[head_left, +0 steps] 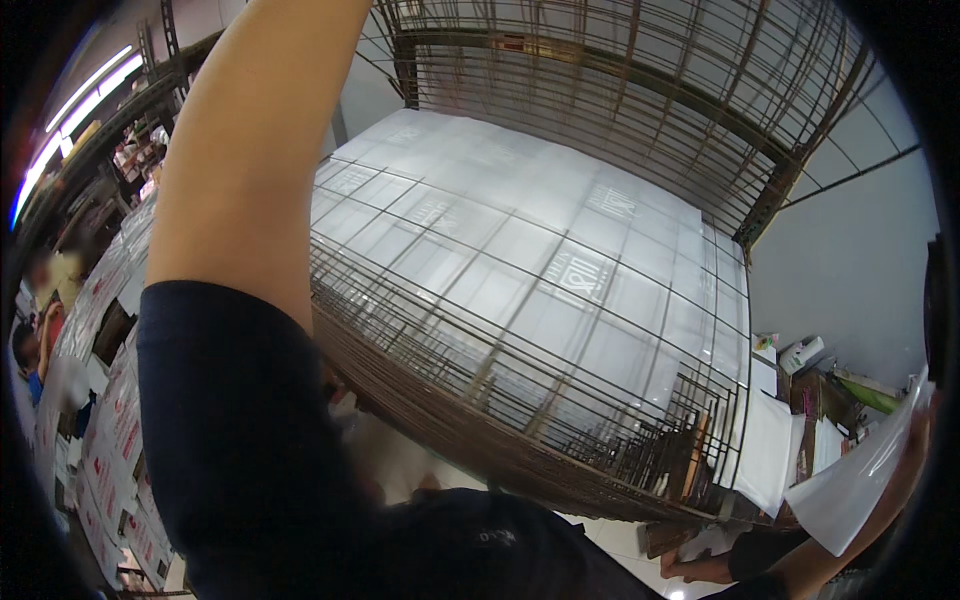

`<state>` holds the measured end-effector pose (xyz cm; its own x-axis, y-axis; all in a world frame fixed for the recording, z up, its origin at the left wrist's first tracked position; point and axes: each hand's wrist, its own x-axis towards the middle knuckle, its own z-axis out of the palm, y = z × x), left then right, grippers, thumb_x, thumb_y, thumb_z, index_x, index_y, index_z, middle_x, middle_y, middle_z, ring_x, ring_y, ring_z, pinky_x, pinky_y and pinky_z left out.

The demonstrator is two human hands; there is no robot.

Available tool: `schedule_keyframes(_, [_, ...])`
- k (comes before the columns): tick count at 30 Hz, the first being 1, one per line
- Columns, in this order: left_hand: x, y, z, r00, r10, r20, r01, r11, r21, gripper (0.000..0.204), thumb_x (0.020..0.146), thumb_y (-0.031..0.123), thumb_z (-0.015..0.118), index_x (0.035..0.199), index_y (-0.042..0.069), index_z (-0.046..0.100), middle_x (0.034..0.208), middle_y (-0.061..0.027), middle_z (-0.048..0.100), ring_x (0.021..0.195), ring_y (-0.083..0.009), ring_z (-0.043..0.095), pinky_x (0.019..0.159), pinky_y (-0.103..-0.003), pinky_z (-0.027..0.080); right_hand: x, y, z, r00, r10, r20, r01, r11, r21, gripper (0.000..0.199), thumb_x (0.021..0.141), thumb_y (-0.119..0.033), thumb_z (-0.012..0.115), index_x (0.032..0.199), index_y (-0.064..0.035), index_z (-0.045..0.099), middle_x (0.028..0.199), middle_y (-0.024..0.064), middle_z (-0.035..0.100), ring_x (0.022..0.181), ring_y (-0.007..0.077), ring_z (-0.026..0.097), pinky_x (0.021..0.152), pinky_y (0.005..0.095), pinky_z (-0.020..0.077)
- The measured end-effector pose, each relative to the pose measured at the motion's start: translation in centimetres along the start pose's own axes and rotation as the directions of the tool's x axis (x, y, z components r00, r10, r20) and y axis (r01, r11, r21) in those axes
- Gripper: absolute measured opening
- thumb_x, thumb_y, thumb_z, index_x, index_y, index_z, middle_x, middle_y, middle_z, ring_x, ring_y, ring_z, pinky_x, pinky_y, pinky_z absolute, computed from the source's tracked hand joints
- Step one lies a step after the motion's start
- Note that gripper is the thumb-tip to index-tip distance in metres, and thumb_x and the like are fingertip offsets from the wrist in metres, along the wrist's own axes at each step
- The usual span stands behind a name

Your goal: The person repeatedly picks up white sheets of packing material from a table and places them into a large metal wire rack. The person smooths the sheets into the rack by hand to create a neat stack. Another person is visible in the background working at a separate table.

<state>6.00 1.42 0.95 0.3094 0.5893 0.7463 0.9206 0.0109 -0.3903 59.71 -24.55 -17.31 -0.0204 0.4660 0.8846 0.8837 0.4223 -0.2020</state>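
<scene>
My left arm (245, 150) reaches up past the top edge, so my left hand is out of view. On the wire drying rack (480, 385) before me lie several translucent white plastic sheets (520, 200) with white printed marks, showing through the mesh. My right forearm (865, 520) bends upward at the lower right. A loose clear plastic sheet (850, 495) hangs from my right hand (928, 415), which is closed at its gathered top; the dark rim of the picture hides most of the fingers.
Raised wire shelves (620, 90) stand over the rack's far side. More sheets with red print (110, 440) lie on racks at the left, with people (45, 310) beyond. Another person's hand (680, 568) shows low at the right, near cluttered goods (840, 395) by a grey wall (850, 250).
</scene>
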Motion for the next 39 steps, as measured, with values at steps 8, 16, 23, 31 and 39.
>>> schedule_keyframes(8, [-4.4,-6.7,0.2,0.987,0.067,0.147,-0.084,0.99,0.11,0.121,0.071,0.005,0.072,0.141,0.024,-0.025,0.152,-0.0206,0.004,0.139,-0.0362,0.013,0.112,-0.046,0.023,8.9,-24.5,22.9,0.733,-0.139,0.666,-0.368,0.743,0.56,0.059,0.071,-0.003,0.05,0.13,-0.0052,0.049,0.12,0.0123,0.052,0.088,0.014,0.056,0.074,0.0262,0.0482])
schedule_keyframes(16, [-6.6,-7.3,-3.6,0.926,0.042,0.376,-0.128,0.97,0.206,0.107,0.076,0.001,0.059,0.143,0.024,-0.022,0.151,-0.0179,0.014,0.134,-0.0327,0.029,0.106,-0.042,0.033,9.0,-50.9,41.9,0.422,-0.734,0.532,-0.694,0.116,0.71,0.055,0.075,-0.012,0.057,0.128,0.0003,0.049,0.127,0.0208,0.051,0.11,0.0285,0.055,0.089,0.0357,0.0459])
schedule_keyframes(23, [-6.4,-7.8,-2.4,0.932,0.075,0.356,-0.116,0.989,0.094,0.108,0.074,-0.002,0.056,0.143,0.027,-0.022,0.149,-0.018,0.018,0.135,-0.0312,0.027,0.107,-0.04,0.033,13.8,-57.9,50.0,0.599,-0.703,0.384,-0.629,-0.115,0.769,0.06,0.073,-0.012,0.058,0.131,0.0,0.045,0.13,0.0205,0.048,0.115,0.0287,0.051,0.091,0.0357,0.0455])
schedule_keyframes(31, [-6.2,-6.9,0.0,0.987,0.094,0.127,-0.1,0.994,0.04,0.115,0.073,0.007,0.064,0.141,0.028,-0.026,0.149,-0.0217,0.014,0.138,-0.037,0.016,0.112,-0.043,0.023,16.9,-52.4,59.8,0.77,-0.446,0.456,-0.497,0.03,0.867,0.065,0.072,-0.011,0.06,0.134,-0.0003,0.041,0.133,0.0201,0.046,0.12,0.0289,0.048,0.092,0.0357,0.045])
schedule_keyframes(39, [-5.0,-7.5,1.4,0.972,0.043,0.229,-0.071,0.99,0.118,0.13,0.066,0.022,0.077,0.138,0.018,-0.032,0.148,-0.0309,0.002,0.138,-0.0414,0.009,0.112,-0.042,0.02,7.4,-43.0,64.2,0.759,0.02,0.65,-0.647,0.133,0.751,0.073,0.072,-0.005,0.058,0.139,0.0018,0.03,0.131,0.0205,0.045,0.11,0.0261,0.049,0.084,0.0332,0.047])
